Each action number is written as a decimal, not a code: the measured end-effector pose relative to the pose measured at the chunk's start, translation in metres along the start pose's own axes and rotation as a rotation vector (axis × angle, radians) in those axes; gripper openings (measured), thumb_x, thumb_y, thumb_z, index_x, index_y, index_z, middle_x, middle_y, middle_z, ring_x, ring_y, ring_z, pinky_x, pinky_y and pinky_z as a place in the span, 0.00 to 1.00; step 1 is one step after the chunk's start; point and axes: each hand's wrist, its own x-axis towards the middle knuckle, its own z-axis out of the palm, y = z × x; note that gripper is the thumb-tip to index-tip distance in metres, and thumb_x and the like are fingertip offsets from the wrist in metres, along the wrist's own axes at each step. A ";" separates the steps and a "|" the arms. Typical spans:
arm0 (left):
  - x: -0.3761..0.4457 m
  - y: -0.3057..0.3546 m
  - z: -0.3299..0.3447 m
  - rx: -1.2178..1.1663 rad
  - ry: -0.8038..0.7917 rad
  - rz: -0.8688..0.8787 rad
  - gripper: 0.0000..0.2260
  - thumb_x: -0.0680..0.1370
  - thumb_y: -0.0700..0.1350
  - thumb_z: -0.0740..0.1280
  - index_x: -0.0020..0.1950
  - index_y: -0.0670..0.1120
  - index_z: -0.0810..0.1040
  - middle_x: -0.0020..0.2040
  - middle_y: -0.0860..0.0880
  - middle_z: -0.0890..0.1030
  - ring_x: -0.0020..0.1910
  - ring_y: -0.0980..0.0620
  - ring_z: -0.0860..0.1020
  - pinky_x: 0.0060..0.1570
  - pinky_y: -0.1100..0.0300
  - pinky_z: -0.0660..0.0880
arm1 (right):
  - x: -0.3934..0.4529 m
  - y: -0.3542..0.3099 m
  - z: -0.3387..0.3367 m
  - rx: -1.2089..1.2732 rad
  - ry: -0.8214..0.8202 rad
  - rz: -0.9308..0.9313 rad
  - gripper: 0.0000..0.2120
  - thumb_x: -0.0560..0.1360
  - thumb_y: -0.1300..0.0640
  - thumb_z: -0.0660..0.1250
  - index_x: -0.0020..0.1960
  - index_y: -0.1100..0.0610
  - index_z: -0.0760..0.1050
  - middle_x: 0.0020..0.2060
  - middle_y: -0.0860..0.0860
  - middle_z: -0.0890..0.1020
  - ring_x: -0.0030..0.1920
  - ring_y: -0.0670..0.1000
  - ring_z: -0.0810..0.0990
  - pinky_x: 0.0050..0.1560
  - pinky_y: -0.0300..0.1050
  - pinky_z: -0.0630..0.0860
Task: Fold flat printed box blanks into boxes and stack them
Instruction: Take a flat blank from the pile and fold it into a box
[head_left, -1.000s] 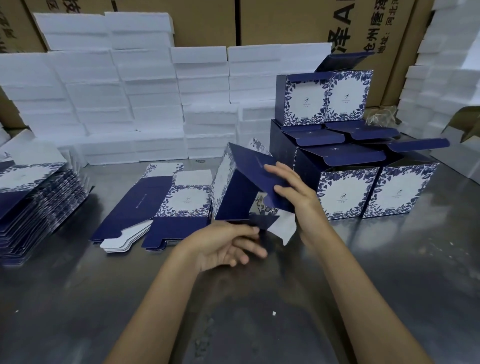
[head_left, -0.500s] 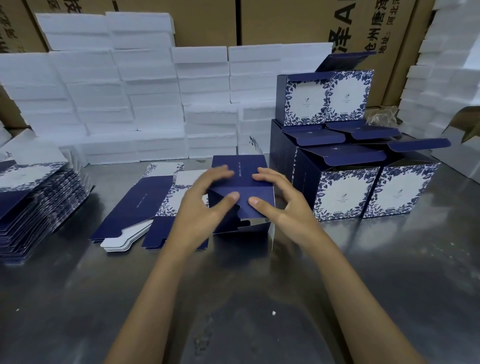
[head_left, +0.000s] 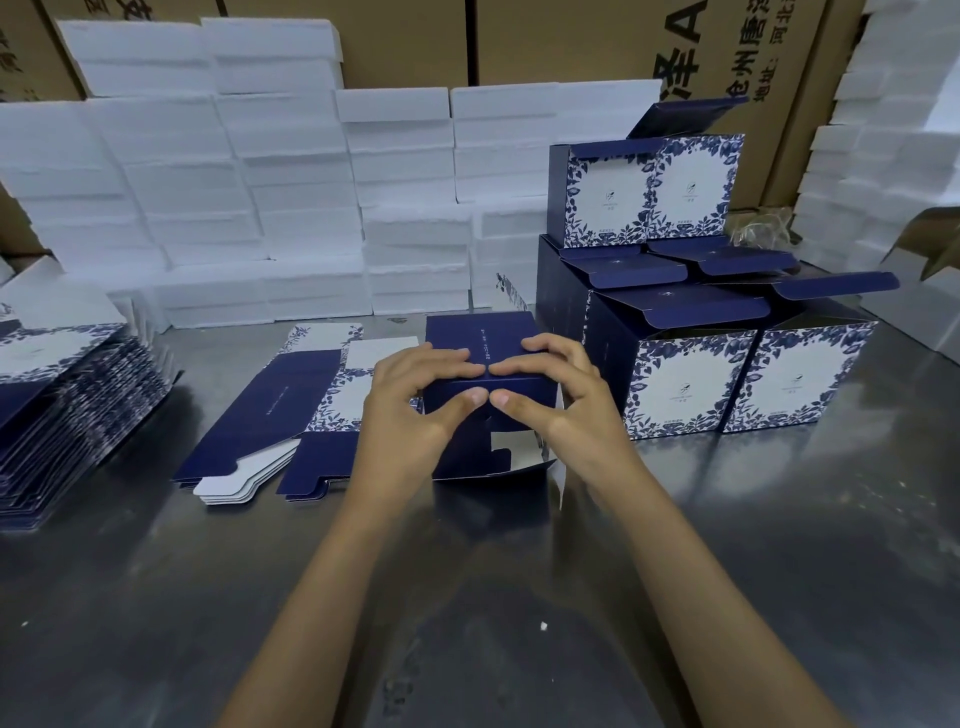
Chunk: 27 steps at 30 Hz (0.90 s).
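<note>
Pressing down on the half-formed box (head_left: 480, 364) at table centre, both hands work together: left hand (head_left: 410, 415) and right hand (head_left: 566, 410) curl over its navy top panel, fingers on top, thumbs meeting at the front edge, so both are clamped on the box. It sits on the steel table (head_left: 727, 571), between the loose flat blanks (head_left: 291, 410) on its left and the finished stack (head_left: 717, 322) just beside it on the right. Thin printed card, likely light and springy; flaps should creep back unless creases get pinned, and the glossy face may slip. Best held along fold lines and corners, not mid-panel, which would dent. Front lower flaps look unlocked, white inside showing. Box bottom and far side hidden; small print unreadable; big blank pile (head_left: 62, 410) cut off at left edge.
</note>
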 end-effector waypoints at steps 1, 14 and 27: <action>0.000 -0.001 0.001 -0.008 0.013 0.005 0.09 0.73 0.44 0.76 0.52 0.53 0.86 0.56 0.60 0.82 0.67 0.58 0.71 0.66 0.57 0.69 | 0.000 0.000 0.001 0.007 0.022 -0.003 0.10 0.72 0.58 0.78 0.50 0.46 0.84 0.63 0.44 0.74 0.69 0.45 0.68 0.57 0.17 0.58; -0.001 0.005 0.005 -0.030 0.028 0.001 0.08 0.76 0.41 0.74 0.53 0.49 0.86 0.56 0.58 0.83 0.67 0.59 0.71 0.64 0.73 0.63 | 0.004 0.004 0.001 0.112 0.047 -0.014 0.09 0.73 0.62 0.76 0.49 0.49 0.86 0.61 0.46 0.78 0.68 0.48 0.72 0.70 0.48 0.71; -0.007 -0.006 0.014 0.258 -0.004 0.317 0.12 0.75 0.48 0.71 0.58 0.52 0.76 0.61 0.58 0.77 0.64 0.58 0.72 0.64 0.52 0.70 | 0.010 0.013 -0.007 0.142 0.045 -0.027 0.11 0.74 0.63 0.76 0.54 0.52 0.85 0.64 0.45 0.80 0.65 0.40 0.76 0.66 0.38 0.71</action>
